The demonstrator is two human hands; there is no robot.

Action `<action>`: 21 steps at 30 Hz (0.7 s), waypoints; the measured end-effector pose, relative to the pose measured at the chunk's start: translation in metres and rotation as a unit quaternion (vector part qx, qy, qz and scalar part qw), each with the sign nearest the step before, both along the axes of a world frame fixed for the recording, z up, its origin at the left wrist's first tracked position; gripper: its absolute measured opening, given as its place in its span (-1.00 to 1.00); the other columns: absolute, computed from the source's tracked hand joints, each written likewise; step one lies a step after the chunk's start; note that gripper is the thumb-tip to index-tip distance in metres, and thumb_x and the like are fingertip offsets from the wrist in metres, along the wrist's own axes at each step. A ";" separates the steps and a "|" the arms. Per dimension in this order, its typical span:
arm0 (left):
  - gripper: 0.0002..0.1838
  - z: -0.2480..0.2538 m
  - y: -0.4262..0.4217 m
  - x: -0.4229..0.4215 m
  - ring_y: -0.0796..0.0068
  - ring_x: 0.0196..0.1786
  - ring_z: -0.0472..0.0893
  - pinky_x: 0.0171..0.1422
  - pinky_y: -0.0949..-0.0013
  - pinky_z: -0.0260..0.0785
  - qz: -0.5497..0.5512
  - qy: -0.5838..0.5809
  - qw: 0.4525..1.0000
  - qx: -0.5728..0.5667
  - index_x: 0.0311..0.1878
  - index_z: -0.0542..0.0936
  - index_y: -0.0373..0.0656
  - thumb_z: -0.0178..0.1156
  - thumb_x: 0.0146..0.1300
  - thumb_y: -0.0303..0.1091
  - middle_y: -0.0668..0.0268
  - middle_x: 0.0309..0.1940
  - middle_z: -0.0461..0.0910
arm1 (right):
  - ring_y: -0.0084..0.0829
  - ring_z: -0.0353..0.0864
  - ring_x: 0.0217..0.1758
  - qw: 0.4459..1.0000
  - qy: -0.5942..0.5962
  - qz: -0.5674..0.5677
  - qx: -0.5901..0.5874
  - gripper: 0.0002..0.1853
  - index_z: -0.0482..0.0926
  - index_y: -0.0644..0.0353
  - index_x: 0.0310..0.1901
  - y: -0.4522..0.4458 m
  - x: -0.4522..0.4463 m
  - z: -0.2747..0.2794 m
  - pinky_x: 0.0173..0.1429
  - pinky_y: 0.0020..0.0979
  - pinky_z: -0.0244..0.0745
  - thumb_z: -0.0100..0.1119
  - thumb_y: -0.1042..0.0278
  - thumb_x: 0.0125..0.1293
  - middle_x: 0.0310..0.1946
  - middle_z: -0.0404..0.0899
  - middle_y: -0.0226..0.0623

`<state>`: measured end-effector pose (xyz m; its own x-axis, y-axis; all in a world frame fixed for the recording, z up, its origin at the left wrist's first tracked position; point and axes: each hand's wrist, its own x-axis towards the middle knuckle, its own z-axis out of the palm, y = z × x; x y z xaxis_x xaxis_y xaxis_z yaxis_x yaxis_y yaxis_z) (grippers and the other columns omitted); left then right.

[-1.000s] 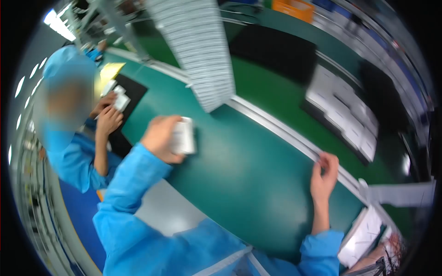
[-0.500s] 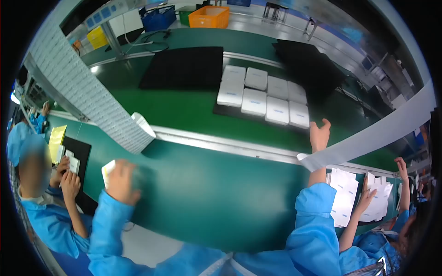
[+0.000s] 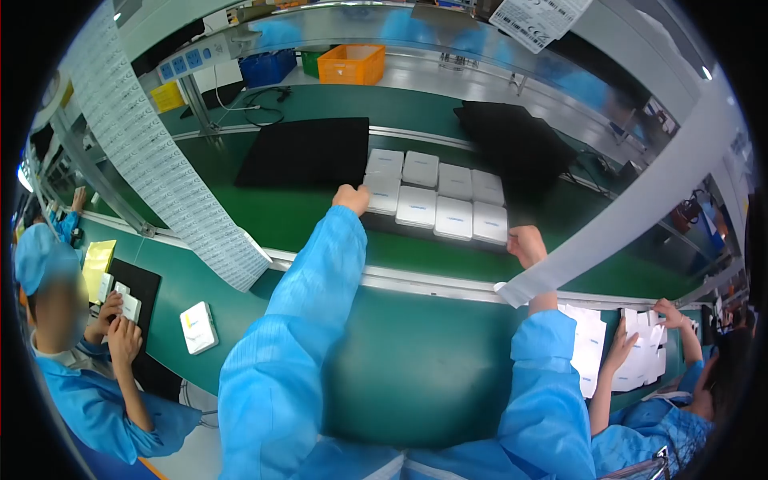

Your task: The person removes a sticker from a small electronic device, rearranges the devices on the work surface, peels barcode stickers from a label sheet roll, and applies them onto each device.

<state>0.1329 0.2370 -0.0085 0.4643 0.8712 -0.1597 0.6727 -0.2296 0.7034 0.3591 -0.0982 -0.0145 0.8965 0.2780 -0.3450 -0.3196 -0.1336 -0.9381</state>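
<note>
Two rows of white boxes (image 3: pixel 454 216) sit side by side on a black mat (image 3: pixel 386 223) on the green conveyor. At the left end of this mat is my left hand (image 3: pixel 353 198), its fingers closed on the edge beside the boxes. Opposite it, my right hand (image 3: pixel 528 245) pinches the right edge near the front corner box; its fingertips are partly hidden. A single white box (image 3: pixel 198 327) with a small yellow mark lies on the green bench, left of my left sleeve.
Label strips (image 3: pixel 172 168) hang at the left, and a white strip (image 3: pixel 616 216) crosses above my right wrist. Black mats (image 3: pixel 308 152) lie farther along the conveyor. Co-workers sit on both sides, a person's hands (image 3: pixel 120 328) holding white pieces at left. A metal rail (image 3: pixel 416 282) edges the bench.
My left hand has let go of the white box on the bench and reached forward to the mat's left end. My right hand has closed at its right end. The view has shifted.
</note>
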 end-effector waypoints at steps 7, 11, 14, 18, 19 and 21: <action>-0.19 -0.005 0.006 0.000 -0.27 0.40 0.44 0.57 0.01 0.17 0.006 -0.005 1.000 -0.028 0.19 0.59 -0.51 -0.31 0.53 0.15 -0.35 0.30 0.46 | -0.35 0.34 -0.57 0.922 -0.286 0.119 -0.230 -0.76 0.43 0.29 -0.63 0.008 0.020 -0.034 -0.37 -0.22 0.29 0.14 0.43 0.15 -0.64 0.40 -0.27; -0.27 -0.009 0.008 -0.005 -0.26 0.38 0.48 0.48 -0.11 0.32 -0.012 -0.007 0.999 -0.033 0.23 0.54 -0.52 -0.25 0.54 0.06 -0.30 0.30 0.49 | -0.31 0.25 -0.48 0.971 -0.167 0.052 -0.162 -0.76 0.35 0.32 -0.58 0.018 0.004 -0.011 -0.28 -0.18 0.26 0.09 0.39 0.16 -0.59 0.38 -0.24; -0.39 0.019 -0.014 -0.022 -0.11 0.35 0.51 0.32 -0.09 0.52 0.045 -0.201 0.932 -0.297 0.37 0.43 -0.42 -0.16 0.58 -0.05 -0.15 0.33 0.48 | -0.27 0.29 -0.50 0.959 -0.227 0.085 -0.144 -0.73 0.36 0.32 -0.59 0.019 0.007 -0.012 -0.28 -0.14 0.26 0.06 0.35 0.17 -0.59 0.41 -0.20; -0.51 0.025 -0.012 -0.027 0.05 0.28 0.55 0.19 0.01 0.64 0.007 -0.215 0.912 -0.348 0.42 0.36 -0.30 -0.06 0.54 -0.26 0.03 0.33 0.44 | -0.22 0.34 -0.51 0.937 -0.262 0.138 -0.184 -0.73 0.41 0.34 -0.59 0.010 -0.037 0.051 -0.28 -0.11 0.27 0.03 0.35 0.19 -0.58 0.45 -0.15; -0.53 0.023 -0.012 -0.028 0.07 0.26 0.56 0.19 0.06 0.64 -0.025 -0.198 0.919 -0.341 0.42 0.37 -0.29 0.00 0.50 -0.36 0.06 0.33 0.44 | -0.21 0.38 -0.50 0.943 -0.214 0.125 -0.222 -0.73 0.43 0.33 -0.60 0.014 -0.036 0.051 -0.28 -0.11 0.29 0.03 0.36 0.19 -0.58 0.46 -0.13; -0.52 0.019 -0.009 -0.037 0.10 0.22 0.59 0.13 0.14 0.68 -0.076 -0.185 0.927 -0.318 0.38 0.41 -0.27 0.06 0.41 -0.47 0.08 0.30 0.48 | -0.19 0.42 -0.49 0.944 -0.164 0.114 -0.263 -0.73 0.46 0.32 -0.61 0.017 -0.014 0.027 -0.28 -0.11 0.31 0.03 0.37 0.20 -0.58 0.47 -0.11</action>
<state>0.0957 0.2279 0.0101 0.6993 0.5750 -0.4247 0.3529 0.2391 0.9046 0.3449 -0.0811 0.0121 0.9166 0.3442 -0.2033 0.0697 -0.6382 -0.7667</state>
